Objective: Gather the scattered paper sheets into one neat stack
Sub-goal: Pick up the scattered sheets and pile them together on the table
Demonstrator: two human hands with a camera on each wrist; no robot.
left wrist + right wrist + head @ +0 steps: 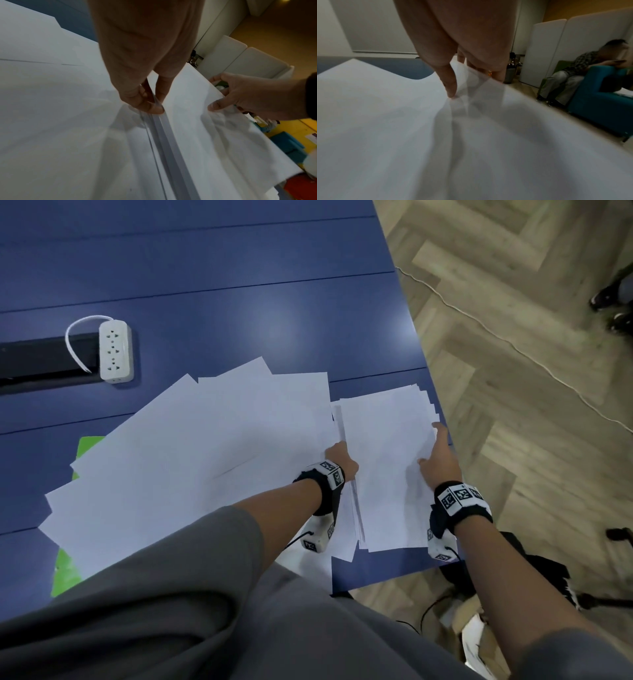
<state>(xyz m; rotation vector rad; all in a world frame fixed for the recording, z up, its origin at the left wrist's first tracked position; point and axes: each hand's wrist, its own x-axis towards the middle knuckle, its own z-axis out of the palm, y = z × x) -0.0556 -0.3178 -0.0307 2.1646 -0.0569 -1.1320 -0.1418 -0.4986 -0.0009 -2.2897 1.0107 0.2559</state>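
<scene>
A stack of white sheets (383, 460) lies at the blue table's (239, 302) right edge, its far edges slightly uneven. My left hand (338, 453) pinches the stack's left edge; the left wrist view shows the thumb (151, 107) on one side and the fingers on the other. My right hand (435, 445) grips the right edge, thumb (452, 88) on top and fingers under the sheets, and the paper buckles there. To the left, several more white sheets (191, 457) lie fanned out and overlapping on the table.
A white power strip (115, 350) sits beside a black cable slot (37, 359) at the left. A green sheet (87, 445) shows under the fanned paper. A cable (513, 347) runs over the wood floor. A person (576, 75) sits on a teal sofa.
</scene>
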